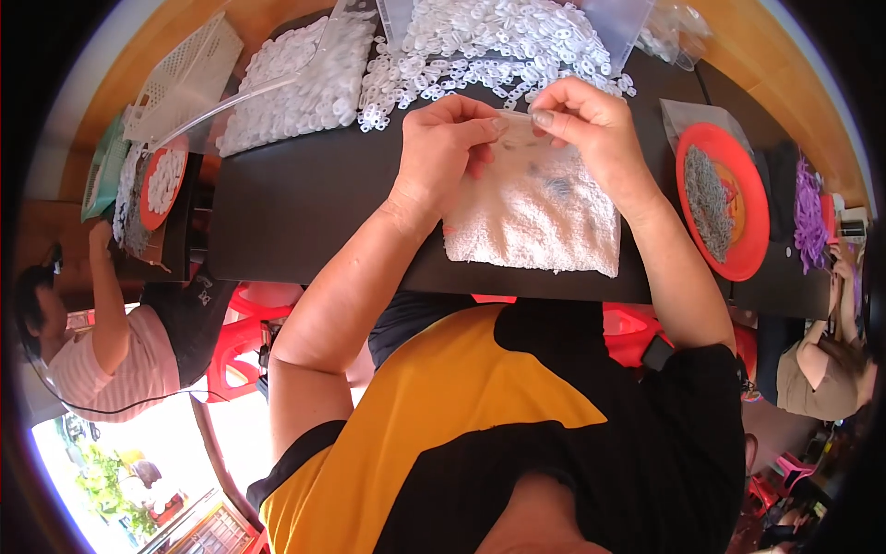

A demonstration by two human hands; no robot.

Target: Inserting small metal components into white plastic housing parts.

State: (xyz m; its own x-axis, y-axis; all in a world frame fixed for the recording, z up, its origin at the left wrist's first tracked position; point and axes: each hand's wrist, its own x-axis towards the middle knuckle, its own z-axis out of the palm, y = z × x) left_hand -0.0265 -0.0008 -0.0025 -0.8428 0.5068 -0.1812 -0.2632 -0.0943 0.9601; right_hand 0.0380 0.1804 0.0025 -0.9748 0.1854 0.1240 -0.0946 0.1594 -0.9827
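Observation:
On the dark table a white terry cloth (544, 226) with greyish smudges lies flat near the front edge. Over its far edge, my left hand (452, 143) has thumb and fingertips pressed together. Close beside it, my right hand (591, 129) is likewise closed in a pinch, thumb against forefinger. Whatever sits between the fingertips is too small to make out. Just beyond both hands, many small white plastic links (480, 78) are spread in a loose pile.
Behind the pile stands a clear bin (628, 32) of similar pieces. A bulging clear bag (295, 92) of white pieces lies left. At right is a red-orange bowl (752, 235) with grey strands (706, 203). People work at both sides; purple strands (810, 217) lie far right.

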